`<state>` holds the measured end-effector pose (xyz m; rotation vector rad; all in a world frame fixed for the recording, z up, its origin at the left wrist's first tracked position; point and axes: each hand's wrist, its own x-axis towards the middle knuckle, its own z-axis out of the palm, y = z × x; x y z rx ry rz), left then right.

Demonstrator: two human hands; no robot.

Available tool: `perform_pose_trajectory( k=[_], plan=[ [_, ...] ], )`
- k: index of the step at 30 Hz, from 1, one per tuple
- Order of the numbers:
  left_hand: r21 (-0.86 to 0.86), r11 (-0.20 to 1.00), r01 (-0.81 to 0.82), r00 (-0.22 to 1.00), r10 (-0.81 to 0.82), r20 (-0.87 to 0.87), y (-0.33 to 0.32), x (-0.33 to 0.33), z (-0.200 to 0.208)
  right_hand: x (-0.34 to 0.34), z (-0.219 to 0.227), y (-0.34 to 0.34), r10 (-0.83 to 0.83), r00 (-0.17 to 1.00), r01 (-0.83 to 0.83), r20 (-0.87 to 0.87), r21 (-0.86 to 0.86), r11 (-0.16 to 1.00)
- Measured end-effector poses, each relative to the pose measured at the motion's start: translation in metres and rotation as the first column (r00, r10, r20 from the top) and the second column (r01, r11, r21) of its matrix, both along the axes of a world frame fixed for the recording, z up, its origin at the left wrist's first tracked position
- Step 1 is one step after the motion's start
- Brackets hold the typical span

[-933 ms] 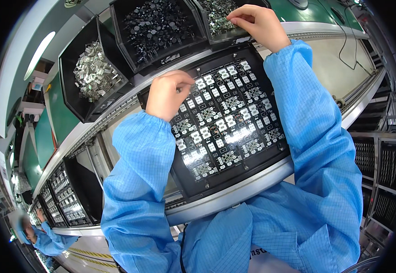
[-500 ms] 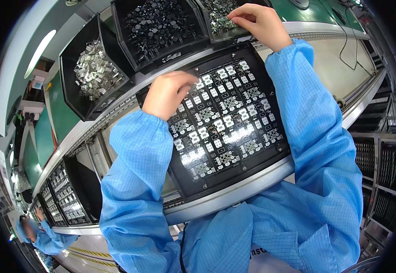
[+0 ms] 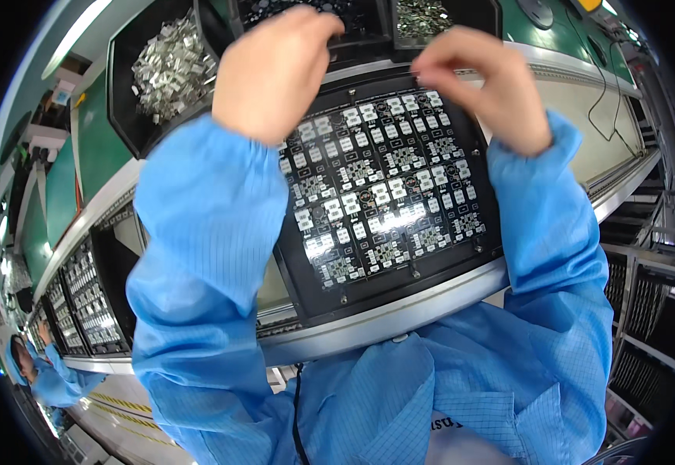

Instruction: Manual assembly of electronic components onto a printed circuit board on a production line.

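Note:
A black-framed circuit board panel, covered in white pads, lies on the rails in front of me. My left hand is over its upper left and reaches across the front of the bin of dark round components. Its fingers are blurred and mostly hidden behind the hand. Above the panel's upper right edge is my right hand, thumb and forefinger pinched together. Anything between those fingertips is too small and smeared to name. Just beyond it stands a bin of small shiny parts.
On the left a black bin holds silvery rectangular metal parts. A metal rail runs along the near edge. More filled panels lie down the line at left, near a co-worker in blue. Racks stand at right.
My left hand has gone from over the panel up to the middle bin. My right hand has come back from the right bin to the panel's upper right edge. The view has shifted slightly.

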<state>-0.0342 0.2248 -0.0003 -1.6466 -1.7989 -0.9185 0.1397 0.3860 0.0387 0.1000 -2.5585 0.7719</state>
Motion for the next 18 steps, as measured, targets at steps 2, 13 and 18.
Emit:
perform_pose_trajectory(
  k=[2,13,18],
  plan=[
    [-0.012,0.997,-0.070,0.979,0.067,-0.193,0.016,-0.021,0.007,0.005,-0.018,-0.022,0.134,0.974,-0.129,0.180,-0.042,0.991],
    [-0.596,0.657,-0.462,0.883,0.407,-0.236,0.049,-0.035,0.001,0.014,-0.068,-0.058,0.274,0.821,-0.177,0.501,-0.234,0.956],
    [-0.533,0.730,-0.427,0.904,0.369,-0.218,0.050,-0.048,-0.007,0.018,-0.075,-0.063,0.229,0.882,-0.161,0.411,-0.195,0.968]
  ],
)
